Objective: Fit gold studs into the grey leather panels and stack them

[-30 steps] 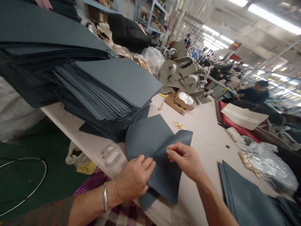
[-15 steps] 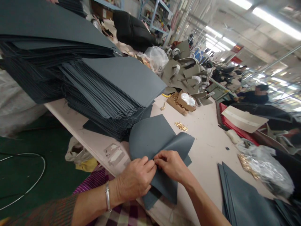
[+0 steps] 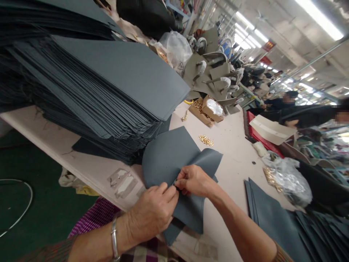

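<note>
A dark grey-blue leather-like panel [image 3: 169, 153] lies curled on the pale table in front of me. My left hand [image 3: 155, 207] is closed on its near part, fingers bent and pressed together. Right beside it, my right hand [image 3: 192, 180] pinches at the same spot, its fingertips nearly meeting the left ones. Whatever small piece sits between the fingertips is hidden. One side of the panel folds up behind my right hand. Beyond the panel lies a small heap of gold-coloured metal pieces [image 3: 206, 140].
A tall stack of matching panels [image 3: 122, 76] stands at the left. Further back is an open cardboard box [image 3: 209, 109] of gold pieces. More panels [image 3: 272, 207] and a clear plastic bag [image 3: 294, 178] lie at the right. Co-workers [image 3: 289, 100] are in the background.
My view has shifted, so the stack looks nearer and a second co-worker shows at the right edge. Both hands stay at the same spot on the panel, with slight finger movement.
</note>
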Demonstrator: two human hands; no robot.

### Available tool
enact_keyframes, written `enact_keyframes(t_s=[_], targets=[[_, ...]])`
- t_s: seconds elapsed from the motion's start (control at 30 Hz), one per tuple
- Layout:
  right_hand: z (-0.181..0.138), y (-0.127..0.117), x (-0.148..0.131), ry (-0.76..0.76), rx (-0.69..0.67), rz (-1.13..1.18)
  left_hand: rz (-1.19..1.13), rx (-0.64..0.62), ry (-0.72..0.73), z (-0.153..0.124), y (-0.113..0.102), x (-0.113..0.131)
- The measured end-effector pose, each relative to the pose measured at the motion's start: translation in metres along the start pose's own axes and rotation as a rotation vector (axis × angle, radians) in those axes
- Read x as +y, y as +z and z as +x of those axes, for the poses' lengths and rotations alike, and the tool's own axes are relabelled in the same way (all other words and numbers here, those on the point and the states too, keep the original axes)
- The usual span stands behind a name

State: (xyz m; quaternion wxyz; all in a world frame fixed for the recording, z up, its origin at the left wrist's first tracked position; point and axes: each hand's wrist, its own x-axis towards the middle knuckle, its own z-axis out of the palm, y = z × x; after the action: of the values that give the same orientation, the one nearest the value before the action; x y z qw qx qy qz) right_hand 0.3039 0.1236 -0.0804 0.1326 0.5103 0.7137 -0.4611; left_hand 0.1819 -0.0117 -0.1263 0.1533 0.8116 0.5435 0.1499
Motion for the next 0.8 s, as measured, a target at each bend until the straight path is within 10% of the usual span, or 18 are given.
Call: enact_keyframes(t_s=[0.37,0.6,0.8], targets=[[-0.013,0.005,-0.002,-0.135,0.198,-0.172,0.068,0.168,0.008,-0.004,0.008,-0.003],[-0.066,0.009,0.045,-0.141,0.934,-0.236,0.037,0.385,0.099,0.000,0.049,-0.033],[-0.102,-0.013,0.098,-0.146,0.816,0.256,-0.322,0.253,0.058,0.002,0.030,0.020]])
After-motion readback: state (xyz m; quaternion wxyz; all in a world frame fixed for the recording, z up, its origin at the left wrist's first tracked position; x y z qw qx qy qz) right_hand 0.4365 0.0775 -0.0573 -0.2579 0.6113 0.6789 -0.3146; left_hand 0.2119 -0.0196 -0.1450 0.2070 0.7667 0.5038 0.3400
